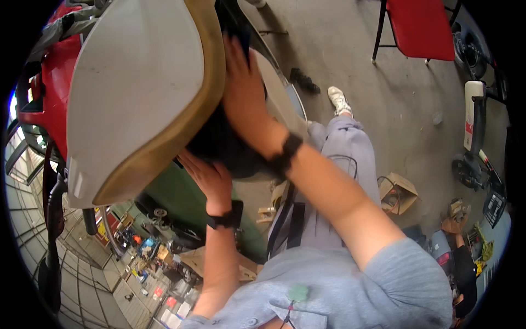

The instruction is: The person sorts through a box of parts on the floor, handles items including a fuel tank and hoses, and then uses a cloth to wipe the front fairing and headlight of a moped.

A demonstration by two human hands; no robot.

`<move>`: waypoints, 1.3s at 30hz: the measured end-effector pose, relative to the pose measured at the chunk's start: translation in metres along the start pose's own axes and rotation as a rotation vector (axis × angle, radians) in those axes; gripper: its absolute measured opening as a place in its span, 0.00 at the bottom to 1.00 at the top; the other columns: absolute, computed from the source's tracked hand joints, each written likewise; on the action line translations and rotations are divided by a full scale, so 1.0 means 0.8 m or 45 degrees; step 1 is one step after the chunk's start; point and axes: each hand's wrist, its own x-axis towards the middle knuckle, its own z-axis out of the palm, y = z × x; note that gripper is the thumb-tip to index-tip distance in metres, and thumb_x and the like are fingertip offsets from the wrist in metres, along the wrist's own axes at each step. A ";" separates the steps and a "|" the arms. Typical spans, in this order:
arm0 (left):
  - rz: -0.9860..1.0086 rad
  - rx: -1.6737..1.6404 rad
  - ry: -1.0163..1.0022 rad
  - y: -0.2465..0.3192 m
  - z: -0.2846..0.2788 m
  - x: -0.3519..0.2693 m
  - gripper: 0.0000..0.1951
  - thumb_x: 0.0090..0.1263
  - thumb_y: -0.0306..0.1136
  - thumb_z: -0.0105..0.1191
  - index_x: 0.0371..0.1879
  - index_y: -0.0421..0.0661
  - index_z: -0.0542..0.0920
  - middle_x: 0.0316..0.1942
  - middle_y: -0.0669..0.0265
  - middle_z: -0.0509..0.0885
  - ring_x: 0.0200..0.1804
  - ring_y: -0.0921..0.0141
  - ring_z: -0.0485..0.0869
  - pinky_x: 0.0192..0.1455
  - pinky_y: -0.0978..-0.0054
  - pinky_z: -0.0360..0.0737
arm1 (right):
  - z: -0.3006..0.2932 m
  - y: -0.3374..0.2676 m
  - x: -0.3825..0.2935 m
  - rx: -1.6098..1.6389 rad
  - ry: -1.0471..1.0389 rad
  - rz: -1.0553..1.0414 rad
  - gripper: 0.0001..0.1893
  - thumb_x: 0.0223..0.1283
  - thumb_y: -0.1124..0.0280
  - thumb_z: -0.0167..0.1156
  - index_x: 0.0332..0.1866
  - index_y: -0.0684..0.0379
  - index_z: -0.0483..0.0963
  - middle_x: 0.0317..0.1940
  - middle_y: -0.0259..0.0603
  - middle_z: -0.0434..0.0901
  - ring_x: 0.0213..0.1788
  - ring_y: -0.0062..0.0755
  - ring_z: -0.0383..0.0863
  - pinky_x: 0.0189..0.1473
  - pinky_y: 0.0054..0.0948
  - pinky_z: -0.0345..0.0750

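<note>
A large curved off-white panel [139, 82] with a thick tan edge [211, 78] fills the upper left; it looks like part of a scooter or moped. My right hand [245, 92] lies along the tan edge with its fingers stretched apart, over a dark recess [218, 131]. The hand is slightly blurred. My left hand [211, 179] is at the lower side of the same edge, where the panel hides its fingertips. I cannot tell whether it grips anything. Each wrist wears a black band.
A red chair [423, 28] stands at the upper right. Kick scooters [473, 119] line the right side, with an open cardboard box [396, 193] on the floor. A red vehicle [57, 94] is at left. Another person [464, 267] is at the lower right.
</note>
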 end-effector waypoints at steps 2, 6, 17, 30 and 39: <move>-0.071 -0.058 -0.077 0.012 0.015 0.011 0.34 0.67 0.36 0.44 0.68 0.29 0.51 0.69 0.38 0.53 0.71 0.45 0.52 0.74 0.55 0.47 | -0.002 0.021 0.013 -0.065 0.109 0.141 0.25 0.53 0.68 0.50 0.57 0.68 0.70 0.62 0.55 0.66 0.68 0.49 0.60 0.70 0.50 0.54; -0.020 -0.112 -0.130 0.028 -0.006 0.054 0.29 0.66 0.30 0.41 0.66 0.30 0.58 0.67 0.41 0.60 0.70 0.46 0.56 0.73 0.55 0.49 | -0.016 -0.014 -0.014 0.624 0.054 -0.128 0.22 0.53 0.69 0.49 0.55 0.64 0.73 0.58 0.49 0.71 0.67 0.48 0.63 0.71 0.47 0.54; 0.043 0.012 -0.188 0.029 0.002 0.053 0.30 0.61 0.25 0.42 0.66 0.33 0.61 0.68 0.44 0.61 0.70 0.47 0.57 0.72 0.53 0.52 | -0.010 0.025 -0.055 0.138 -0.116 -0.030 0.23 0.65 0.73 0.42 0.66 0.64 0.62 0.69 0.47 0.59 0.72 0.40 0.54 0.73 0.38 0.52; 0.144 -0.019 -0.131 0.022 0.007 0.033 0.35 0.53 0.24 0.46 0.67 0.36 0.60 0.69 0.47 0.60 0.70 0.49 0.59 0.73 0.51 0.52 | 0.005 0.056 0.035 1.071 0.230 0.090 0.16 0.67 0.69 0.44 0.53 0.66 0.71 0.49 0.56 0.76 0.54 0.52 0.73 0.56 0.38 0.70; 0.046 0.179 -0.284 0.014 0.002 -0.060 0.30 0.61 0.28 0.48 0.65 0.37 0.63 0.68 0.46 0.60 0.67 0.47 0.62 0.70 0.50 0.57 | 0.042 0.066 -0.207 0.821 0.111 0.699 0.29 0.69 0.65 0.47 0.70 0.66 0.52 0.66 0.45 0.62 0.68 0.35 0.61 0.70 0.27 0.55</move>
